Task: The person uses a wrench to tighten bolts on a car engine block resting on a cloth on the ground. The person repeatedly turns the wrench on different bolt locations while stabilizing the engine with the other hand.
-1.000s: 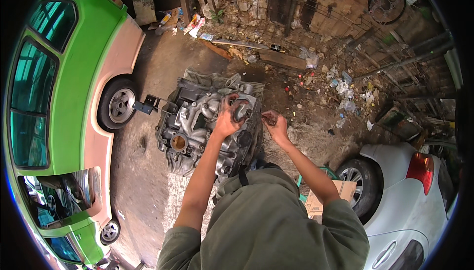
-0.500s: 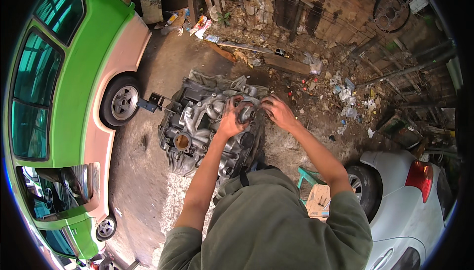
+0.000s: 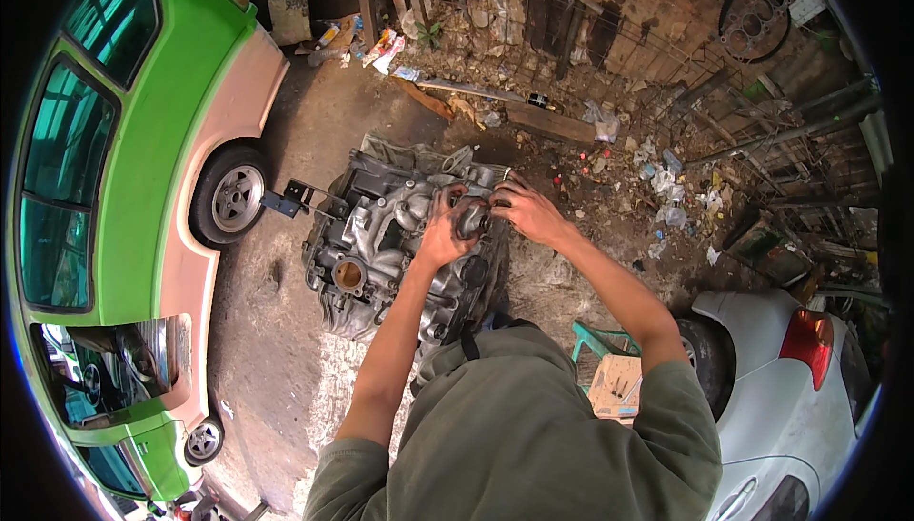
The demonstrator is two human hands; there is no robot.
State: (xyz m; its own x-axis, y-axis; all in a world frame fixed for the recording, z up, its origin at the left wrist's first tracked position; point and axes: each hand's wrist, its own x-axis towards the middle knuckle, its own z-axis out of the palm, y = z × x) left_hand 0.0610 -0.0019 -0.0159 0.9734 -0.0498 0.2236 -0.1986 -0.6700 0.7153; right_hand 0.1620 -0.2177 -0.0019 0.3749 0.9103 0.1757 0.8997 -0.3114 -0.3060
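Note:
A grimy car engine (image 3: 367,235) rests on the ground in front of me, its grey metal castings facing up and a round brass-toned opening (image 3: 349,275) at its near left. My left hand (image 3: 446,235) curls around a rounded grey metal part (image 3: 470,222) at the engine's right side. Against the right edge of that part, my right hand (image 3: 526,212) has its fingers drawn together in a pinch. Whatever sits between those fingertips is too small or hidden to make out.
A flat metal bracket (image 3: 283,203) sticks out from the engine's left side. Left stands a green and pink vehicle (image 3: 176,150); right, a silver car (image 3: 762,359). A green stool (image 3: 592,338) with a cardboard piece (image 3: 616,383) is by my right elbow. Litter and planks (image 3: 552,123) lie beyond.
My right hand has moved left, bringing its fingertips up to the rounded metal part. My left hand keeps its grip there.

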